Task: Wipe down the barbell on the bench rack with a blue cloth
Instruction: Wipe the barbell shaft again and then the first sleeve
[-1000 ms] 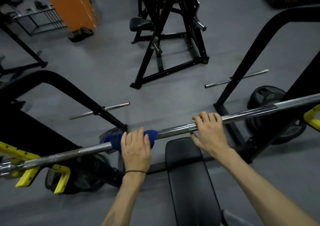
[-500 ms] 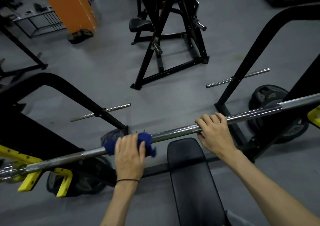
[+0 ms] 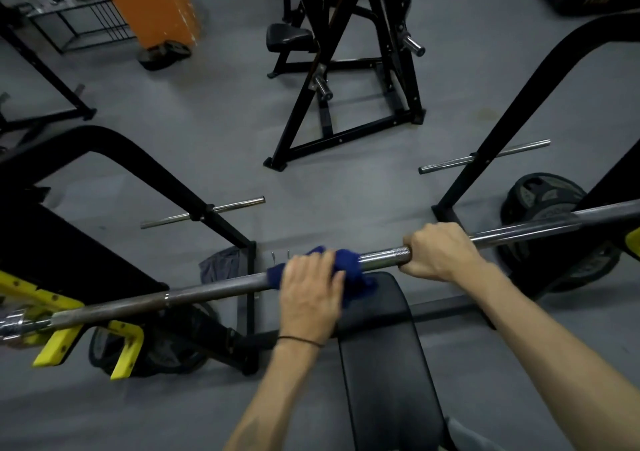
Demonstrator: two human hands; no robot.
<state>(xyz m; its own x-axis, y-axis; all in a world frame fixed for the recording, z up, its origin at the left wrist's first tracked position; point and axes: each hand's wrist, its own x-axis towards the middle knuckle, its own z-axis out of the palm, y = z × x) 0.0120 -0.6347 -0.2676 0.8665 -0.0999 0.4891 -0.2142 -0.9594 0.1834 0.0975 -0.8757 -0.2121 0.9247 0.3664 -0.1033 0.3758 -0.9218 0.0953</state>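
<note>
The left hand (image 3: 310, 288) lies over the barbell (image 3: 214, 286), fingers curled down across the blue cloth (image 3: 349, 267) and pressing it round the shaft; the cloth bunches out to the hand's right and hangs a little below the bar. Just beside it, with a short stretch of bare knurled steel between, the right hand (image 3: 436, 255) grips the bar directly, fingers wrapped over the top. The barbell runs across the view, its long axis rising slightly from the yellow rack hooks (image 3: 57, 343) at the far left toward the right edge, so the unwiped length lies along that axis on either side of the cloth, and the left hand is the one placed to slide along it. My guess is that the steadying right hand blocks the way rightward unless it shifts. Below the bar, under both hands, is the black bench pad (image 3: 381, 346). Beyond the bar the grey gym floor (image 3: 214, 128) carries a black plate-loaded machine frame (image 3: 346, 80), and a stack of weight plates (image 3: 543, 201) sits past the right hand.
</note>
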